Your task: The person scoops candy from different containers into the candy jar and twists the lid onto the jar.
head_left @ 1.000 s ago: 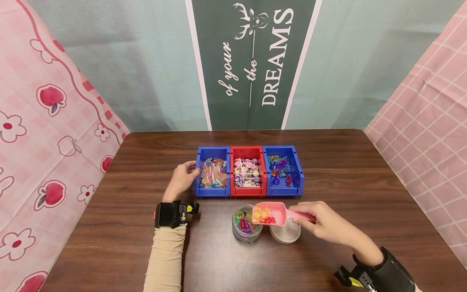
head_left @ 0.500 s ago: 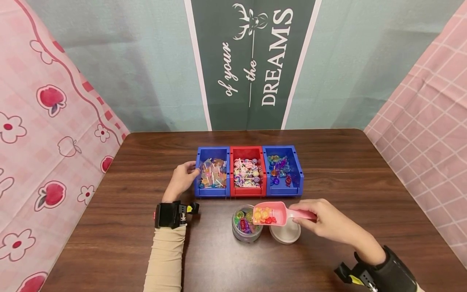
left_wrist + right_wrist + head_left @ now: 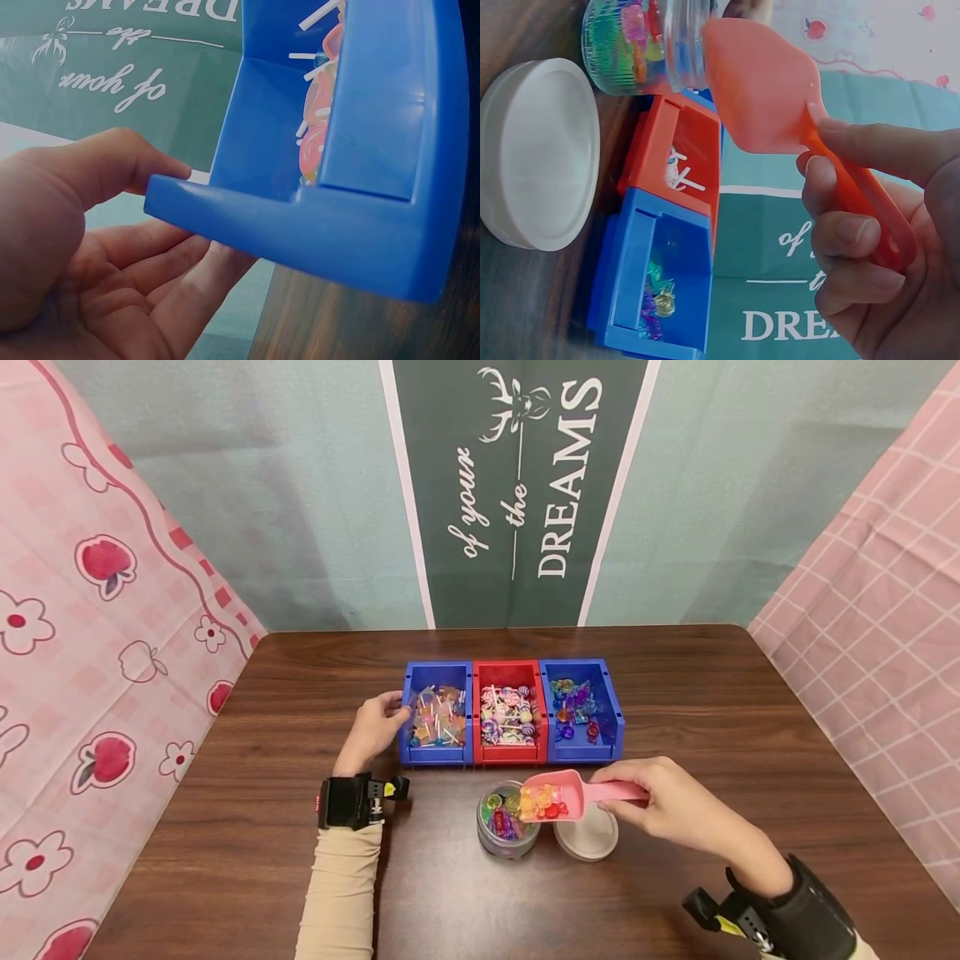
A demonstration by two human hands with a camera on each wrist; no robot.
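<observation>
My right hand (image 3: 667, 806) grips the handle of a pink scoop (image 3: 558, 796) holding orange and red candies, its front tipped over a small clear jar (image 3: 504, 822) of mixed candies. The right wrist view shows the scoop (image 3: 769, 90) from below, next to the jar (image 3: 641, 41). My left hand (image 3: 375, 727) holds the left wall of the left blue bin (image 3: 437, 714), thumb on its rim; the left wrist view shows the fingers (image 3: 150, 259) against that bin (image 3: 352, 187).
A red bin (image 3: 510, 714) of lollipops and a right blue bin (image 3: 581, 710) of candies stand in a row with the left one. The jar's white lid (image 3: 587, 837) lies beside the jar. Patterned cloth hangs behind and at both sides of the brown table (image 3: 675, 693).
The right hand has lifted slightly and tilted the scoop's front down toward the jar. The left hand has stayed on the bin.
</observation>
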